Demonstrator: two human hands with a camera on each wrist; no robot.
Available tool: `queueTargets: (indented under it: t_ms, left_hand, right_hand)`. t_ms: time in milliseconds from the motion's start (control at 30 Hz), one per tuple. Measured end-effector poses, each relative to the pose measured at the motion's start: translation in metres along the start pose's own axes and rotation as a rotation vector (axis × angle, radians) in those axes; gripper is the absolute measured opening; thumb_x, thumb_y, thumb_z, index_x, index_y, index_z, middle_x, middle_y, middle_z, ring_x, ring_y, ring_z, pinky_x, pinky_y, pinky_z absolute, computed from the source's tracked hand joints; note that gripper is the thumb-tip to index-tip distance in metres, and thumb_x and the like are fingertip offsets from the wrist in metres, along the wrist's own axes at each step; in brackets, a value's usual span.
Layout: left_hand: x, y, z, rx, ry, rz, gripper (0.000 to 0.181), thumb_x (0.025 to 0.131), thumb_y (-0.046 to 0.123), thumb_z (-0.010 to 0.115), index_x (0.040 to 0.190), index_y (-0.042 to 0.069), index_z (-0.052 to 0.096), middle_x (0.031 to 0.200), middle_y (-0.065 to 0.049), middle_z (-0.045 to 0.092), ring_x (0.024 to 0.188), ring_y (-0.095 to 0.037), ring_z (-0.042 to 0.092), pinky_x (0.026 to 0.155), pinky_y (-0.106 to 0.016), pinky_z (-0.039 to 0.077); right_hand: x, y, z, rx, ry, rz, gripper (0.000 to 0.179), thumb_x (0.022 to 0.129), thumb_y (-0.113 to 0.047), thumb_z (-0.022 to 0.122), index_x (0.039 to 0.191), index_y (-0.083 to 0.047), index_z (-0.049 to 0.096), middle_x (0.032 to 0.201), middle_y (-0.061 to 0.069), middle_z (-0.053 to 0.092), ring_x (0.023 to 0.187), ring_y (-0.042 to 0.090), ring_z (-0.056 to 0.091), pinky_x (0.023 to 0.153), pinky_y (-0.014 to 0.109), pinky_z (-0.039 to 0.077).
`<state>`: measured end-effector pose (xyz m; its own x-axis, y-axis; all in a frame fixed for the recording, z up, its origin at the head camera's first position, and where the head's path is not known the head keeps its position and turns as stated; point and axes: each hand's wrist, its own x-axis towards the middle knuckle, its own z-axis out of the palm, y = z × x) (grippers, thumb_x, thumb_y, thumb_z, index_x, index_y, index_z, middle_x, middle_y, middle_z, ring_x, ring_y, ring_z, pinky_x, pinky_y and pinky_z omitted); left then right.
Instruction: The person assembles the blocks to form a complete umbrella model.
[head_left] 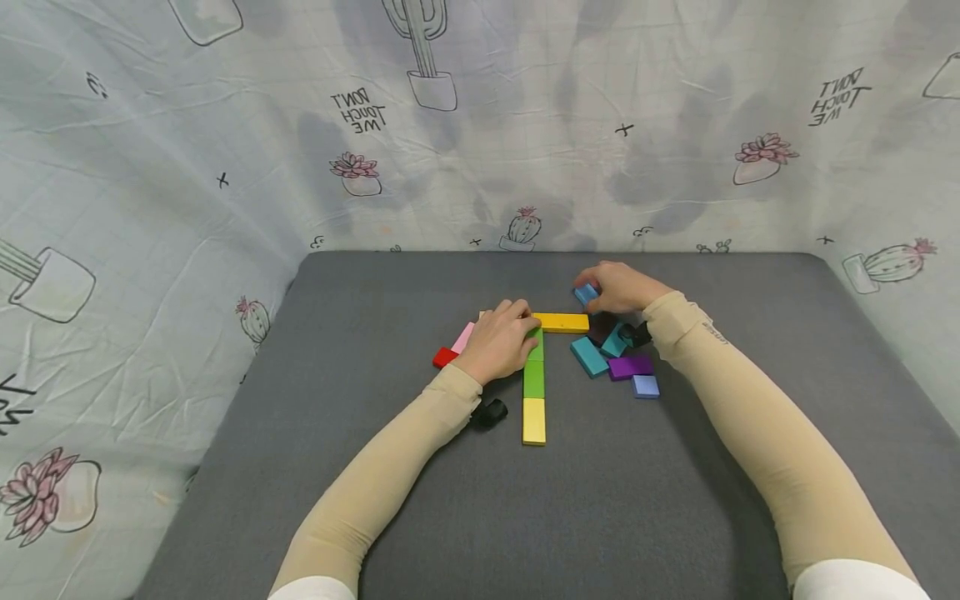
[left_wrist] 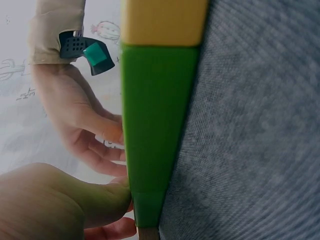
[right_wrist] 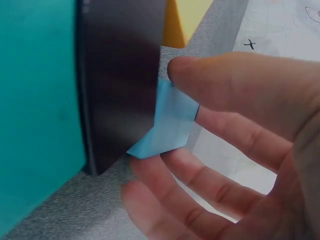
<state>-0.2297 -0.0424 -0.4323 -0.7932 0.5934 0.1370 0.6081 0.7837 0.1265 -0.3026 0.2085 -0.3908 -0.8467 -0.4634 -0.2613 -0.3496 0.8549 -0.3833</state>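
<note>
My left hand (head_left: 497, 340) lies over the far end of a column of green blocks (head_left: 534, 379), its fingers bent down near the junction with a yellow-orange block (head_left: 562, 322). In the left wrist view, the thumb (left_wrist: 117, 192) touches the edge of a green block (left_wrist: 155, 115), and another fingertip shows just beyond. My right hand (head_left: 618, 287) grips a light blue block (head_left: 586, 294) beyond the loose pile. In the right wrist view, that blue block (right_wrist: 172, 120) is tilted between thumb and fingers.
A yellow block (head_left: 534, 422) forms the column's near end. Pink (head_left: 463, 337) and red (head_left: 445, 357) blocks lie left of the left hand. Teal (head_left: 589, 357), purple (head_left: 630, 367) and periwinkle (head_left: 645, 387) blocks lie near the right wrist. A printed curtain (head_left: 525, 150) stands behind the grey table (head_left: 450, 500).
</note>
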Motion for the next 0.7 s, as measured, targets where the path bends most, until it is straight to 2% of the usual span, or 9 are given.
queueTargets:
  t_ms: [100, 233, 467, 700]
  left_hand:
    - [0.0, 0.0, 0.0, -0.004, 0.001, -0.001, 0.035, 0.103, 0.03, 0.067, 0.135, 0.016, 0.071, 0.126, -0.004, 0.062, 0.109, -0.021, 0.056, 0.087, -0.038, 0.05]
    - [0.001, 0.0, 0.0, -0.007, 0.004, 0.0, 0.034, 0.103, 0.03, 0.067, 0.134, 0.015, 0.071, 0.126, -0.004, 0.062, 0.109, -0.022, 0.056, 0.086, -0.039, 0.05]
    - [0.001, 0.0, 0.0, -0.008, 0.001, 0.009, 0.033, 0.104, 0.029, 0.066, 0.133, 0.014, 0.072, 0.125, -0.005, 0.063, 0.109, -0.023, 0.057, 0.085, -0.039, 0.051]
    - [0.0, 0.0, -0.001, -0.012, 0.002, 0.012, 0.033, 0.104, 0.029, 0.066, 0.133, 0.014, 0.072, 0.125, -0.006, 0.063, 0.109, -0.024, 0.057, 0.086, -0.039, 0.051]
  right_hand:
    - [-0.003, 0.0, 0.001, 0.006, -0.007, 0.024, 0.047, 0.096, -0.012, 0.072, 0.141, -0.001, 0.061, 0.113, 0.021, 0.062, 0.097, 0.031, 0.055, 0.084, 0.048, 0.051]
    - [-0.007, 0.002, 0.002, 0.016, -0.016, 0.048, 0.046, 0.095, -0.012, 0.071, 0.14, -0.002, 0.061, 0.118, 0.023, 0.063, 0.101, 0.033, 0.059, 0.086, 0.049, 0.053]
    - [-0.018, 0.004, 0.005, 0.02, -0.014, 0.048, 0.046, 0.095, -0.015, 0.073, 0.137, 0.0, 0.061, 0.118, 0.025, 0.066, 0.101, 0.034, 0.063, 0.086, 0.05, 0.055]
    - [-0.028, 0.005, 0.006, 0.01, -0.005, 0.025, 0.054, 0.093, -0.019, 0.077, 0.138, 0.006, 0.06, 0.132, 0.029, 0.06, 0.117, 0.04, 0.057, 0.101, 0.058, 0.049]
